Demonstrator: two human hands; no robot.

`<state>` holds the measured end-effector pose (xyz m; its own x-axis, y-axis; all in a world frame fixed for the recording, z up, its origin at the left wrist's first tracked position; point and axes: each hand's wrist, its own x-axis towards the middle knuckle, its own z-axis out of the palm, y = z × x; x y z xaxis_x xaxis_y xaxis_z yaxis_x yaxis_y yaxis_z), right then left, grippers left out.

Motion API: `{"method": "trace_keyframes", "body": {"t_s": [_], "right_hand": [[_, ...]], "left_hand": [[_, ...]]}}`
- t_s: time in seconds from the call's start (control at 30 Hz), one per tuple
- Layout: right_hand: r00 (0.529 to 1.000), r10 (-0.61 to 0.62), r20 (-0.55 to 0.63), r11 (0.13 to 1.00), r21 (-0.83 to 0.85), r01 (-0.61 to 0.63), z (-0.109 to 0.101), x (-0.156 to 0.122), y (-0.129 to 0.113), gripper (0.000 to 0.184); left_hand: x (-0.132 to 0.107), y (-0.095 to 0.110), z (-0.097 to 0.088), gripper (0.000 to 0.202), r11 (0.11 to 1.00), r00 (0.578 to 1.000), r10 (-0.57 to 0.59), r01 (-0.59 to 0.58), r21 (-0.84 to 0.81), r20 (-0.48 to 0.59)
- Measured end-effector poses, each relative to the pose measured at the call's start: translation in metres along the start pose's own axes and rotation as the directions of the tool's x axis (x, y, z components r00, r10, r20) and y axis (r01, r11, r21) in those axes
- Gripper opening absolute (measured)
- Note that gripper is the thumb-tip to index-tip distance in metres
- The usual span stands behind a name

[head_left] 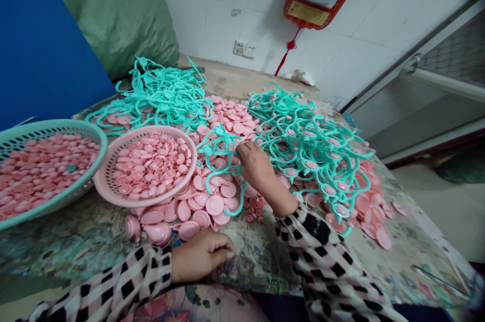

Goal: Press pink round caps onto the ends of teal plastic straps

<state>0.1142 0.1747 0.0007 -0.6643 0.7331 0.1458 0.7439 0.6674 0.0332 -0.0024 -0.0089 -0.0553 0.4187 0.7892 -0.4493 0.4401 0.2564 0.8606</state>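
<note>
Reaching out over the table, the right hand (255, 163) has its fingers curled down onto a teal hoop (223, 146). The hoop sits on top of the loose pink discs (214, 205), just beside the pink basket (151, 203). It looks like a proper grip: knuckles up, fingertips tucked around the plastic. The left hand (200, 256) is at the near edge of the table (87, 241), loosely curled with thumb and fingertips together. There might be something small and pink in there, but honestly I can't tell if it's holding anything.

What could go sideways, imo: that hoop seems tangled with a long curved bit running down past the wrist. A tug could drag neighbours along and scatter discs. The little dark pink caps (253, 212) right by the wrist look easy to knock with the checked sleeve (314, 241). The far-right discs (379, 233) also lie near the table's edge, so a nudge to that heap might send some off.

Counts:
- two hands
- two baskets, the pink one and a teal basket (38, 129) left of it, both full of pink discs
- two teal heaps, a bare heap (159, 92) at the back left and a bigger heap (314, 145) on the right with pink discs fitted into the hoops
- one green sack (117, 9) behind
- discs and hoops: way too many to count
</note>
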Motion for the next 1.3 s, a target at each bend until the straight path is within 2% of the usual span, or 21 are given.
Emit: {"method": "trace_keyframes", "body": {"t_s": [0.3,0.47,0.63,0.73,0.8,0.87,0.9,0.97,1.1,1.2,1.3], "right_hand": [[0.978,-0.208,0.027,0.976,-0.067,0.209,-0.015,0.001,0.023,0.025],[0.911,-0.412,0.02,0.906,-0.1,0.412,-0.02,-0.003,0.031,0.02],[0.907,-0.416,0.065,0.886,-0.194,0.421,-0.021,0.004,0.033,0.021],[0.902,-0.416,0.114,0.886,-0.172,0.43,-0.023,0.01,0.037,0.024],[0.918,-0.383,0.104,0.921,-0.03,0.387,-0.023,0.013,0.041,0.026],[0.961,-0.274,0.043,0.943,0.209,0.259,-0.02,0.016,0.046,0.026],[0.98,-0.2,0.008,0.926,0.327,0.186,-0.018,0.017,0.049,0.026],[0.997,-0.063,-0.055,0.865,0.495,0.082,-0.01,0.019,0.053,0.026],[0.987,0.106,-0.117,0.735,0.679,0.002,0.007,0.02,0.05,0.018],[0.975,0.2,-0.099,0.582,0.812,-0.037,0.017,0.02,0.04,0.01],[0.974,0.227,-0.02,0.398,0.915,-0.074,0.018,0.021,0.028,0.007]], "left_hand": [[0.0,-0.001,-0.002,0.021,0.993,0.996,0.08,-0.077,0.088,-0.04],[0.0,-0.001,-0.001,0.023,0.997,0.999,0.046,-0.045,0.061,-0.021],[0.0,-0.002,-0.001,0.022,0.99,0.995,0.094,-0.089,0.109,-0.037],[0.001,-0.004,-0.001,0.023,0.988,0.994,0.101,-0.096,0.12,-0.038],[0.001,-0.005,-0.001,0.023,0.988,0.994,0.101,-0.095,0.121,-0.038],[0.002,-0.005,-0.001,0.022,0.988,0.994,0.099,-0.094,0.119,-0.038],[0.001,-0.004,-0.001,0.022,0.989,0.995,0.097,-0.093,0.117,-0.035],[0.001,-0.002,-0.002,0.022,0.99,0.995,0.091,-0.087,0.111,-0.03],[0.0,0.0,-0.003,0.022,0.992,0.996,0.087,-0.084,0.095,-0.031],[0.001,-0.001,-0.002,0.023,0.991,0.995,0.092,-0.088,0.105,-0.028],[0.001,-0.002,-0.002,0.023,0.99,0.995,0.094,-0.09,0.11,-0.028]]}}
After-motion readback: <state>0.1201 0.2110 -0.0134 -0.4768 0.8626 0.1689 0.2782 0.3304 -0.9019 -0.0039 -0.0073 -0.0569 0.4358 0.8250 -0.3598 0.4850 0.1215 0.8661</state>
